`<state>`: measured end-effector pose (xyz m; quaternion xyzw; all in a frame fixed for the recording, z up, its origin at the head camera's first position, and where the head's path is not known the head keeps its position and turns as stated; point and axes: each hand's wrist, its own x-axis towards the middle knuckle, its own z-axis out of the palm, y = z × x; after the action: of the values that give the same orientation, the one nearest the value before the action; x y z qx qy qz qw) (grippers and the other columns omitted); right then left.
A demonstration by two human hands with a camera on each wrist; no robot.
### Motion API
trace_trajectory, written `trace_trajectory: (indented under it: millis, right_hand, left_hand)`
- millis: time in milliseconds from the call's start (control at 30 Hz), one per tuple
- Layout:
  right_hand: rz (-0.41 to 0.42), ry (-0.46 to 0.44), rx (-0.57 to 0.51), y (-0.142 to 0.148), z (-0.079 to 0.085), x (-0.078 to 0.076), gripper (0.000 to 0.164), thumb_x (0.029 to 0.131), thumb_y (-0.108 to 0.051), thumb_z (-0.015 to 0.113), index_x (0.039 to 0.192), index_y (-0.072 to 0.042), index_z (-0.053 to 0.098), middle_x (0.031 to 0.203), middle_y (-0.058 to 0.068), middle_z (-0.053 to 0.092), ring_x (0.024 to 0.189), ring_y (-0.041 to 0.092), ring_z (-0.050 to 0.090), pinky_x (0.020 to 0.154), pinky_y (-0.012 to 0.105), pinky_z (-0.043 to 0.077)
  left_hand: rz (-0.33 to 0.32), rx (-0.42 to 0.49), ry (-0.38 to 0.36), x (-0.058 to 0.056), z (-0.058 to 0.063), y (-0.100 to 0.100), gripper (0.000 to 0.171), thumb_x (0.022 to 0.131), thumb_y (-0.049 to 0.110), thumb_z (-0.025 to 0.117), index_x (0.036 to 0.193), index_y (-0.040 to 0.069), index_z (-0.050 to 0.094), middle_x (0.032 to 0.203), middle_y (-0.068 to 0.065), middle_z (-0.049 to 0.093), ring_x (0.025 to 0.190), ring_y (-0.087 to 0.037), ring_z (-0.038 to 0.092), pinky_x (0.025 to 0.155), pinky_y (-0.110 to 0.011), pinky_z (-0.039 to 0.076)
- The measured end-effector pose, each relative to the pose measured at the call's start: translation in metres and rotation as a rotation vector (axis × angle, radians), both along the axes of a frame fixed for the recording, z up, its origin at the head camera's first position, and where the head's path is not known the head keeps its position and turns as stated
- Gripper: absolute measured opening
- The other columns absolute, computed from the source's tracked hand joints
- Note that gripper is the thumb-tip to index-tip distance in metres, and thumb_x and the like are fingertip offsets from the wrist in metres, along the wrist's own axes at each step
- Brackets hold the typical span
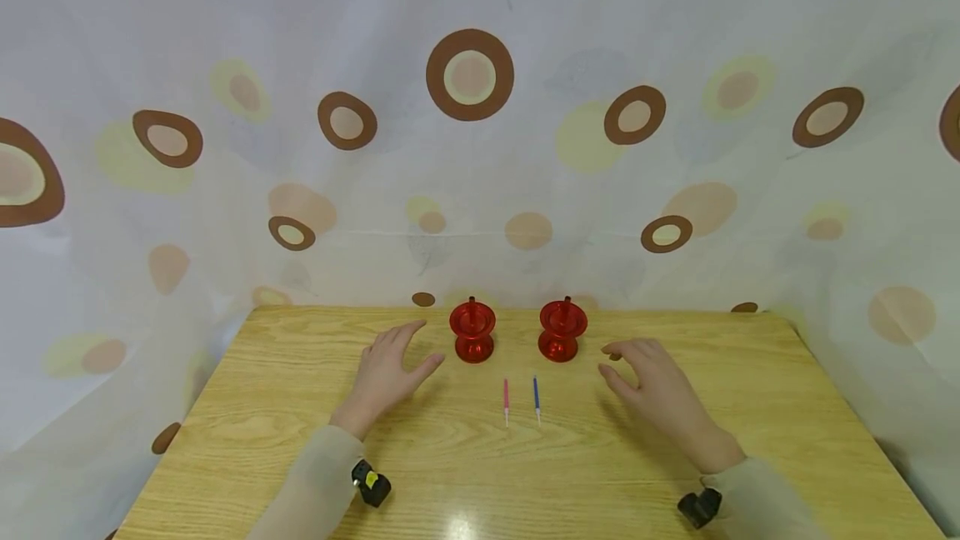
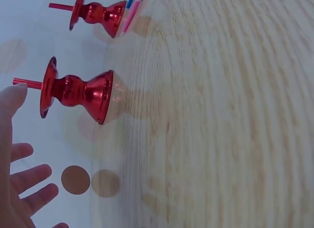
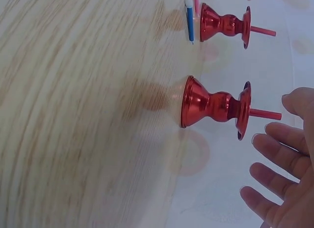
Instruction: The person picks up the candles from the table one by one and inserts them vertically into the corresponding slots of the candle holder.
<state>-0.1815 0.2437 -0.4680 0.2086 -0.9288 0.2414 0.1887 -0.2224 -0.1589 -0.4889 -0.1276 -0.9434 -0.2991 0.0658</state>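
Two shiny red candle holders stand upright side by side near the table's back edge, the left holder (image 1: 474, 348) and the right holder (image 1: 558, 347). Each has a flared base, a round dish and a thin red tube rising from its middle. In front of them lie a pink candle (image 1: 506, 397) and a blue candle (image 1: 536, 394), both with white lower ends. My left hand (image 1: 386, 373) hovers just left of the left holder, fingers spread and holding nothing. To the right of the other holder, my right hand (image 1: 656, 377) is likewise relaxed, thumb and fingers apart.
The wooden table (image 1: 465, 473) runs back to a pale curtain (image 1: 480, 173) with brown and yellow circles, which also hangs along both sides. Dark wrist cameras sit at the cuffs, one on the left sleeve (image 1: 311, 482) and one on the right sleeve (image 1: 765, 498).
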Motion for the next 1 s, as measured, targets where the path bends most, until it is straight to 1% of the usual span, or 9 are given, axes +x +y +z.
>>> trace_trajectory:
  millis: [233, 367, 667, 833, 1000]
  right_hand:
    - [0.018, 0.016, -0.01, -0.009, 0.001, 0.0, 0.02, 0.094, -0.013, 0.078, 0.112, -0.005, 0.074, 0.107, 0.009, 0.073, 0.104, 0.032, 0.063, 0.088, 0.053, 0.054]
    - [0.027, 0.014, -0.005, -0.012, 0.001, -0.002, 0.021, 0.094, -0.013, 0.077, 0.113, -0.005, 0.074, 0.108, 0.009, 0.073, 0.105, 0.032, 0.063, 0.09, 0.053, 0.054]
    - [0.041, 0.001, 0.01, -0.019, -0.001, -0.005, 0.023, 0.093, -0.015, 0.079, 0.113, -0.004, 0.074, 0.108, 0.011, 0.073, 0.101, 0.031, 0.063, 0.086, 0.051, 0.055]
    - [0.039, -0.009, 0.016, -0.023, -0.001, -0.005, 0.023, 0.093, -0.015, 0.079, 0.112, -0.003, 0.074, 0.107, 0.009, 0.073, 0.1, 0.03, 0.063, 0.086, 0.05, 0.055]
    - [0.053, 0.009, 0.012, -0.027, 0.0, -0.005, 0.02, 0.092, -0.014, 0.08, 0.109, -0.004, 0.074, 0.106, 0.008, 0.074, 0.099, 0.03, 0.065, 0.087, 0.052, 0.055]
  left_hand:
    - [-0.009, 0.001, -0.012, 0.0, 0.0, 0.0, 0.075, 0.097, 0.059, 0.064, 0.155, 0.014, 0.049, 0.154, -0.016, 0.052, 0.142, -0.042, 0.045, 0.113, -0.074, 0.029]
    - [-0.015, 0.008, -0.005, 0.0, 0.0, 0.001, 0.075, 0.097, 0.059, 0.065, 0.154, 0.013, 0.05, 0.154, -0.016, 0.052, 0.142, -0.043, 0.045, 0.112, -0.075, 0.028]
    - [-0.025, 0.009, -0.003, -0.002, 0.0, 0.003, 0.075, 0.097, 0.059, 0.065, 0.154, 0.013, 0.05, 0.154, -0.014, 0.053, 0.142, -0.043, 0.045, 0.111, -0.075, 0.029]
    - [-0.026, 0.013, -0.001, -0.003, 0.001, 0.003, 0.075, 0.097, 0.059, 0.065, 0.154, 0.013, 0.05, 0.154, -0.014, 0.053, 0.142, -0.043, 0.045, 0.111, -0.074, 0.03]
    - [-0.029, 0.018, -0.004, -0.004, 0.002, 0.003, 0.075, 0.096, 0.059, 0.066, 0.154, 0.013, 0.05, 0.154, -0.013, 0.053, 0.143, -0.042, 0.045, 0.112, -0.072, 0.031]
